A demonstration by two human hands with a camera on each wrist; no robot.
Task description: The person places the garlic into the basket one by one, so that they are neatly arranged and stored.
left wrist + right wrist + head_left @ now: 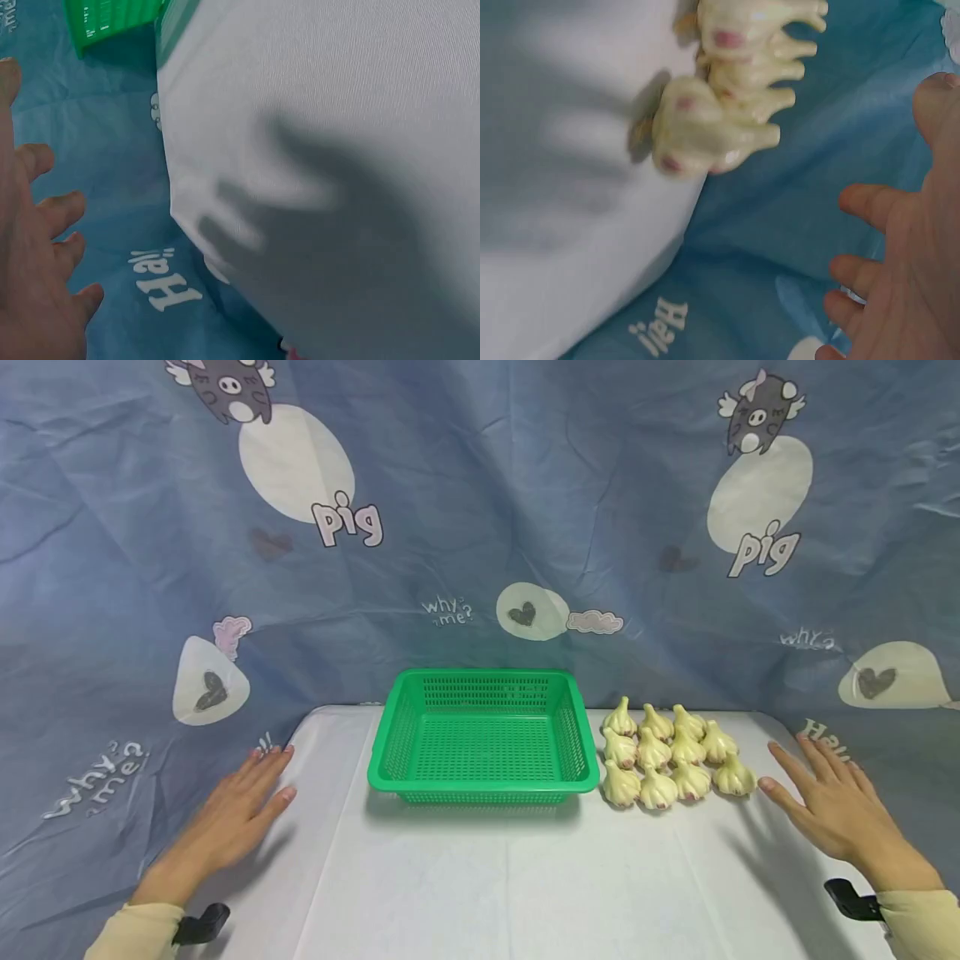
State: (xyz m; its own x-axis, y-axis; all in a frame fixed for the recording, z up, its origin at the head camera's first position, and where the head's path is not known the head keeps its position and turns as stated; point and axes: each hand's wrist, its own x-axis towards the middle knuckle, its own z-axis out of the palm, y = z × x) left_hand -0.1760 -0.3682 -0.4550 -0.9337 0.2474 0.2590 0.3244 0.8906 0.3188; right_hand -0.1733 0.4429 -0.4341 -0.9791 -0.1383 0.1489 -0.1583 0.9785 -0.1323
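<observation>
My left hand point(236, 818) hovers over the table's left edge with fingers spread and nothing in it; the left wrist view shows its spread fingers point(64, 214) and its shadow on the cloth. On the other side, my right hand point(840, 806) is held out empty, fingers apart, just right of the garlic bulbs point(686, 747). Those bulbs are pale, with purplish bases, and sit in close rows. In the right wrist view several bulbs point(705, 127) appear near the table edge, apart from the hand point(907, 247). A green plastic basket point(483, 747) with slotted walls stands mid-table, left of the garlic, holding nothing.
A white cloth point(480, 877) covers the table. Behind it and around its sides hangs a blue sheet point(450, 468) printed with pigs and lettering. Each wrist wears a black strap with a small device point(201, 925) beside a cream sleeve point(138, 931).
</observation>
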